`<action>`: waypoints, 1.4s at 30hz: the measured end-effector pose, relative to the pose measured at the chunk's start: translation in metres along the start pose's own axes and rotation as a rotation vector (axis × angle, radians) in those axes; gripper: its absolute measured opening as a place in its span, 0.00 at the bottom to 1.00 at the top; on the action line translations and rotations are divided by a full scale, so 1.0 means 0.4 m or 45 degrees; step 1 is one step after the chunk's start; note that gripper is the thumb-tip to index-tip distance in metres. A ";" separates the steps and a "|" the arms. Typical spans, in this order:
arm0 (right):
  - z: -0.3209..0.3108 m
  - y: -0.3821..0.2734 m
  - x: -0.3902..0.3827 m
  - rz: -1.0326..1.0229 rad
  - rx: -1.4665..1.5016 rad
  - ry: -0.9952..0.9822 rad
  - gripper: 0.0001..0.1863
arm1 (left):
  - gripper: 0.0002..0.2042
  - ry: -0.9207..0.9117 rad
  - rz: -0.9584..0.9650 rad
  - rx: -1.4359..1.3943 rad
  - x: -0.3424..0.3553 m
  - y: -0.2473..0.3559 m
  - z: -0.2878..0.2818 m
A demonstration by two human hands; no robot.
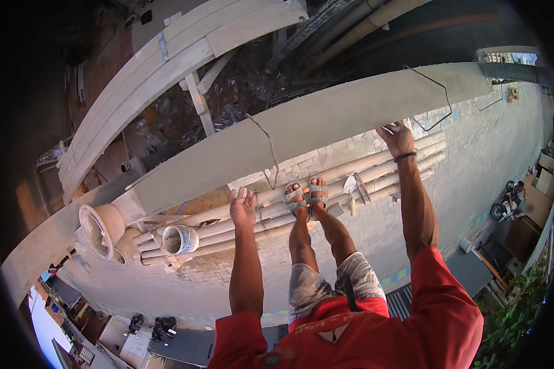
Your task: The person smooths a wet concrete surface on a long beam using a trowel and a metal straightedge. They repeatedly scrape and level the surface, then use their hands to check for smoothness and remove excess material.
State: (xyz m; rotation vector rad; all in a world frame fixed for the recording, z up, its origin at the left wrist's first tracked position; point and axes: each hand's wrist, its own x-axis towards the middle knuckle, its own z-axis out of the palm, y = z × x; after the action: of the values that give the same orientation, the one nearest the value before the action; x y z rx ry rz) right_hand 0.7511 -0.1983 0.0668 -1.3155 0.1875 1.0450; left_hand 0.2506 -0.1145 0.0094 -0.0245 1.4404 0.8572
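Observation:
My left hand point(243, 208) is raised with its fingers apart, just below the lower edge of a long grey beam point(326, 117) with a smooth face. Farther right, my right hand point(398, 139) is closed at that same edge. Its fingers are curled, and a small whitish bit shows between them, too small to name. A bent metal rod point(271, 146) hangs over the beam near my left hand. Another bent rod point(449, 98) loops over it beyond my right hand. By my sandalled feet lie a trowel point(350, 184) and a second long-handled tool point(362, 187).
I stand on long round poles point(215, 229) high above the paved ground point(228, 277). A white bucket point(194, 238) and a larger tub point(108, 224) stand at the left. Pale boards point(184, 52) cross beyond the beam. A motorcycle point(505, 203) stands below at the right.

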 end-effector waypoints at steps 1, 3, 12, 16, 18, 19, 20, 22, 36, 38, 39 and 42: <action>0.000 0.001 -0.001 0.019 0.036 0.018 0.26 | 0.37 -0.122 -0.125 0.107 -0.039 -0.053 0.022; -0.001 0.005 0.001 0.017 0.042 0.022 0.26 | 0.36 -0.332 -0.357 0.193 -0.107 -0.139 0.076; -0.020 0.022 0.017 -0.084 -0.057 -0.002 0.25 | 0.39 -0.766 -0.363 -0.195 -0.143 -0.288 0.390; -0.031 0.022 0.024 -0.063 -0.027 -0.018 0.23 | 0.39 -0.798 -0.389 -0.302 -0.135 -0.273 0.420; -0.037 0.020 0.027 -0.026 -0.052 -0.026 0.23 | 0.40 -0.805 -0.418 -0.319 -0.133 -0.266 0.426; -0.038 0.021 0.029 0.010 -0.040 0.027 0.22 | 0.40 -0.817 -0.430 -0.321 -0.131 -0.262 0.425; -0.041 0.019 0.027 0.019 -0.012 -0.013 0.22 | 0.40 -0.790 -0.447 -0.311 -0.129 -0.259 0.424; -0.041 0.018 0.024 0.030 0.009 -0.010 0.22 | 0.40 -0.791 -0.452 -0.311 -0.127 -0.256 0.425; -0.089 0.050 -0.015 0.033 -0.019 -0.217 0.44 | 0.42 -0.677 0.073 0.144 -0.181 -0.371 0.437; -0.095 0.061 -0.020 0.078 0.054 -0.242 0.49 | 0.46 -0.617 0.340 0.468 -0.193 -0.472 0.482; -0.093 0.068 -0.023 0.086 0.056 -0.230 0.50 | 0.48 -0.583 0.505 0.664 -0.208 -0.538 0.512; -0.097 0.082 -0.024 0.144 0.079 -0.320 0.55 | 0.58 -0.458 0.943 1.067 -0.189 -0.659 0.618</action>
State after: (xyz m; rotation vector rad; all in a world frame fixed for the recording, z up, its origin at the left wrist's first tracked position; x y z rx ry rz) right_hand 0.7391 -0.2397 0.0380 -1.1169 0.1042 1.2801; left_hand 0.6055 -0.2156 -0.0040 1.2932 1.3621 0.7128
